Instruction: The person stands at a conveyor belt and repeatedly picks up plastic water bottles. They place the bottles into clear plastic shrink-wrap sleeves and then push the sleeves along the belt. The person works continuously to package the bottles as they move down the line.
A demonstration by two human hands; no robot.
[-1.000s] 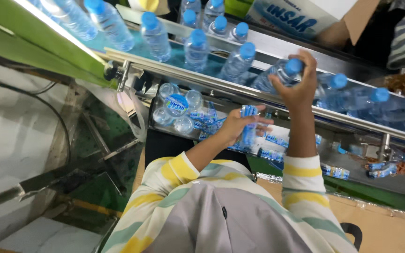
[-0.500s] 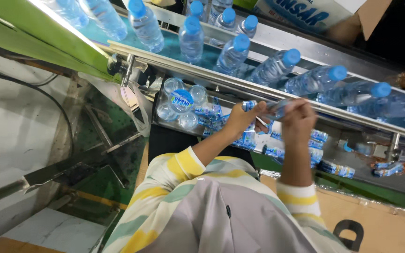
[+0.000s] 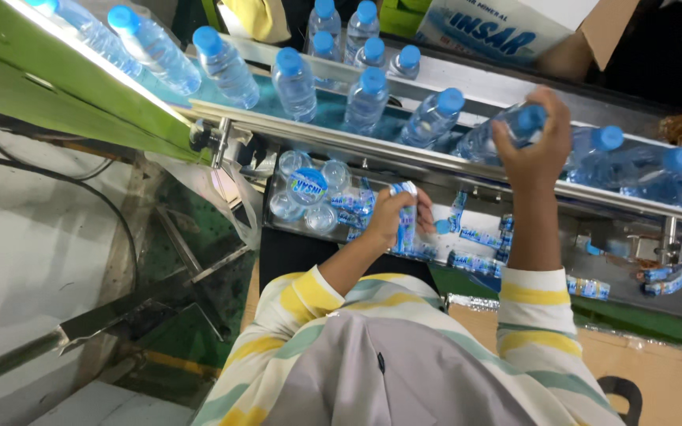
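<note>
Head view, change: half a second ago both hands met below the rail; the right hand (image 3: pixel 532 146) has since risen to the conveyor (image 3: pixel 467 79), so another bottle is being taken up while a label waits.
Right hand: fingers curled closed round a blue-capped bottle (image 3: pixel 507 130) lying tilted at the conveyor's near rail.
Left hand: left hand (image 3: pixel 395 217) closed on a blue-and-white label sleeve (image 3: pixel 406 225), held upright below the rail.
Bottles: clear, blue caps, standing in a loose line along the conveyor.
Labels: a strip of blue-and-white sleeves (image 3: pixel 475 237) lies under the rail, beside capless bottles (image 3: pixel 309 193) in a tray.
Package: white carton (image 3: pixel 507 28) with blue print, top right, behind the conveyor.
</note>
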